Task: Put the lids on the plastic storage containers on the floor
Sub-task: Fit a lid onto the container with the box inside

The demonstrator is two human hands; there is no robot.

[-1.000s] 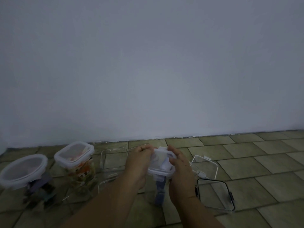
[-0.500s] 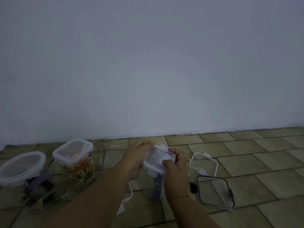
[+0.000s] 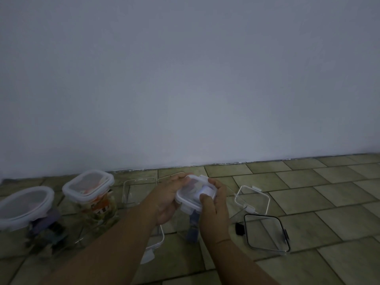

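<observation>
A small white-rimmed clear lid (image 3: 190,192) sits tilted on top of a tall clear container (image 3: 192,229) with something blue inside, standing on the tiled floor. My left hand (image 3: 166,199) grips the lid's left edge. My right hand (image 3: 213,204) grips its right side, thumb pressing on a latch. Two lidded containers stand to the left: a round one (image 3: 25,204) and a square one (image 3: 89,187). An open clear container (image 3: 139,189) stands behind my left hand.
A white-rimmed lid (image 3: 253,197) and a black-rimmed lid (image 3: 267,232) lie on the floor to the right. Another white lid (image 3: 156,241) lies under my left forearm. The wall (image 3: 185,79) stands close behind the containers. Bare tiles extend to the right.
The lid has tilted further, its left side dropping. My right thumb has slid onto the lid's near right latch. Both hands stay on the lid.
</observation>
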